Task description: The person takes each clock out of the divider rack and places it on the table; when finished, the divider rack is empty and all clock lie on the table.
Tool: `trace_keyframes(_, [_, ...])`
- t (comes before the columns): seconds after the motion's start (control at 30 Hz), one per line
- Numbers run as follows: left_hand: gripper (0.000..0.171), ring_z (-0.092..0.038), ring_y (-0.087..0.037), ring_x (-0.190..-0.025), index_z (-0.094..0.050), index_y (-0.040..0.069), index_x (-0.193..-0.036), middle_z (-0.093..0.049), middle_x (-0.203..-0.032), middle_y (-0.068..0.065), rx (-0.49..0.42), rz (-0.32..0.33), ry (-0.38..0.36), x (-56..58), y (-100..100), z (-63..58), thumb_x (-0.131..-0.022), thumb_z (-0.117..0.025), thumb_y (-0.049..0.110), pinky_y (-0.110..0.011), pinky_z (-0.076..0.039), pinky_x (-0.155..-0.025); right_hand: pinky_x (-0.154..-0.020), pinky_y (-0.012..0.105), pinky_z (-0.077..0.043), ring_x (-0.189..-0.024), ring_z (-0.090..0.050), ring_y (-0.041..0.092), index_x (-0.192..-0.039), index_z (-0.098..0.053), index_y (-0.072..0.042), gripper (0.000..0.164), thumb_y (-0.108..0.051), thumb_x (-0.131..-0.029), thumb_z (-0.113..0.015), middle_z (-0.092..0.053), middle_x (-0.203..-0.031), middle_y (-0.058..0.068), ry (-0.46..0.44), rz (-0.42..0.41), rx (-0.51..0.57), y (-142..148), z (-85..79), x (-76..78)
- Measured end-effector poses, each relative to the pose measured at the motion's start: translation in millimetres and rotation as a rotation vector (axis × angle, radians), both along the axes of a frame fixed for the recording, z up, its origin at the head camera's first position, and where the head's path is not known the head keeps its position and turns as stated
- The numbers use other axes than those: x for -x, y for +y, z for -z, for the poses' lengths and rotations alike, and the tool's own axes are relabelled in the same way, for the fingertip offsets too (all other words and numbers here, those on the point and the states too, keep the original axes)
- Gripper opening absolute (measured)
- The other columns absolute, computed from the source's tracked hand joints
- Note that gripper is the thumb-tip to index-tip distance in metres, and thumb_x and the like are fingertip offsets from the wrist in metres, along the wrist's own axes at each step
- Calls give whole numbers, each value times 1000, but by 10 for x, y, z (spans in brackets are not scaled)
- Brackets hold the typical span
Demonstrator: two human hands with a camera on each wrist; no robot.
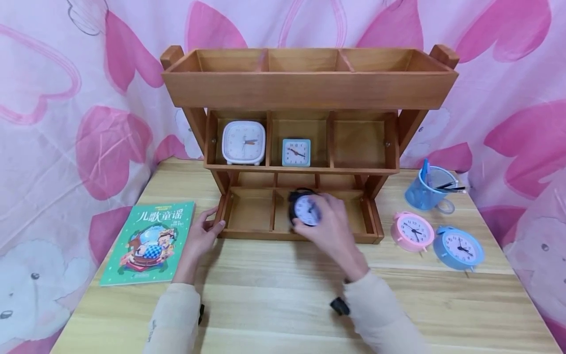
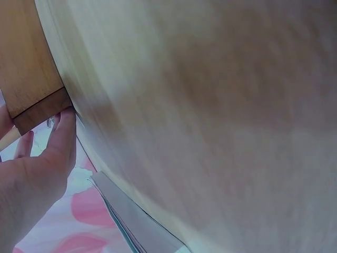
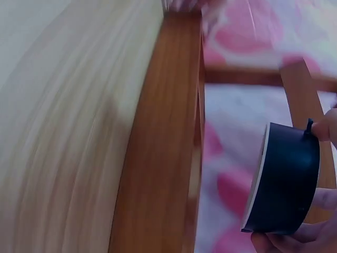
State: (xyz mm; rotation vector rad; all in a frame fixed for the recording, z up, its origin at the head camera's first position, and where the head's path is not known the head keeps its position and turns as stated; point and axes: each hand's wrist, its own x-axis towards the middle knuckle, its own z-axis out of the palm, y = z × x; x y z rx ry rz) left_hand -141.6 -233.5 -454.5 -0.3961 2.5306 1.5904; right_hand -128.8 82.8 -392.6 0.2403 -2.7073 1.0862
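Note:
My right hand [image 1: 329, 223] grips a round black alarm clock [image 1: 307, 210] by its rim, its white dial facing the front. The clock is held at the bottom tier of a wooden shelf [image 1: 309, 91], over the middle compartment. In the right wrist view, fingers are curled round the sides of the clock's black case [image 3: 287, 179]. At the bottom tier's left front corner, my left hand [image 1: 201, 241] holds the shelf's end. Thumb and fingers lie on either side of that wooden corner [image 2: 42, 110] in the left wrist view.
A white clock [image 1: 243, 142] and a small square light-blue clock [image 1: 296, 152] stand in the middle tier. Right of the shelf are a pink alarm clock [image 1: 413, 231], a blue alarm clock [image 1: 459, 248] and a blue pen holder [image 1: 422, 194]. A green book [image 1: 150, 243] lies at left.

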Motion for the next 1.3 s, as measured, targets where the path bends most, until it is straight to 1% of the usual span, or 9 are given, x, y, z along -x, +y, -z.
trace_keyframes(0.2, [57, -52, -38, -126, -37, 16, -154, -51, -138, -29, -13, -1, -5, 18, -4, -9, -101, -58, 19, -39, -50, -93, -84, 54, -41, -106, -52, 41, -116, -64, 1, 54, -25, -73, -81, -59, -119, 25, 116, 144, -45, 963, 69, -219])
trace_keyframes(0.33, [56, -52, -38, -126, -37, 16, -153, -51, -137, -30, -14, -1, -3, 11, -7, -11, -101, -58, 18, -35, -51, -89, -81, 54, -36, -103, -51, 46, -116, -62, 5, 54, -21, -72, -80, -60, -114, 30, 112, 288, -80, 1586, 113, -422])
trace_keyframes(0.57, [56, -54, -38, -124, -39, 14, -152, -53, -135, -31, 4, -3, 17, -5, -18, -27, -100, -58, 17, -30, -52, -83, -77, 51, -32, -104, -48, 49, -127, -56, 8, 64, -25, -77, -77, -54, -119, 37, -82, 605, -136, 2463, 136, -844])
trace_keyframes(0.63, [56, -53, -38, -125, -38, 14, -153, -52, -135, -31, 10, -1, 16, -10, -23, -29, -101, -58, 17, -32, -51, -85, -82, 54, -32, -109, -46, 52, -130, -53, 9, 66, -27, -79, -75, -50, -123, 39, -143, 666, -142, 2652, 151, -951])
trace_keyframes(0.73, [56, -52, -38, -126, -38, 14, -153, -52, -136, -31, 11, 2, 14, -13, -27, -27, -101, -57, 17, -36, -50, -90, -84, 54, -31, -111, -45, 54, -128, -55, 11, 65, -25, -78, -75, -50, -122, 41, -166, 735, -148, 2876, 207, -1076])
trace_keyframes(0.9, [56, -51, -38, -127, -37, 14, -153, -51, -137, -31, 14, -1, 12, -5, -21, -19, -101, -57, 17, -41, -49, -95, -83, 58, -34, -110, -45, 55, -128, -51, 13, 70, -34, -81, -74, -46, -122, 44, -309, 780, -239, 3106, 316, -1169])
trace_keyframes(1.0, [56, -52, -38, -127, -37, 15, -153, -51, -137, -30, 8, -3, 9, 1, -10, -9, -101, -57, 17, -41, -49, -95, -82, 60, -35, -106, -46, 57, -128, -48, 14, 71, -38, -85, -71, -46, -122, 46, -406, 739, -280, 3191, 372, -1175])
trace_keyframes(1.13, [56, -52, -38, -126, -38, 14, -153, -52, -137, -31, 11, -1, 13, 1, 4, -2, -101, -57, 17, -41, -49, -95, -82, 59, -34, -101, -48, 59, -126, -48, 14, 70, -42, -88, -68, -46, -121, 47, -441, 652, -310, 3230, 445, -1151])
trace_keyframes(1.3, [56, -52, -38, -126, -37, 15, -153, -51, -137, -30, -2, -2, 4, -4, 17, -14, -101, -57, 17, -41, -49, -94, -95, 63, -31, -112, -39, 59, -132, -41, 14, 76, -46, -91, -64, -40, -128, 47, -521, 655, -267, 3187, 523, -1115])
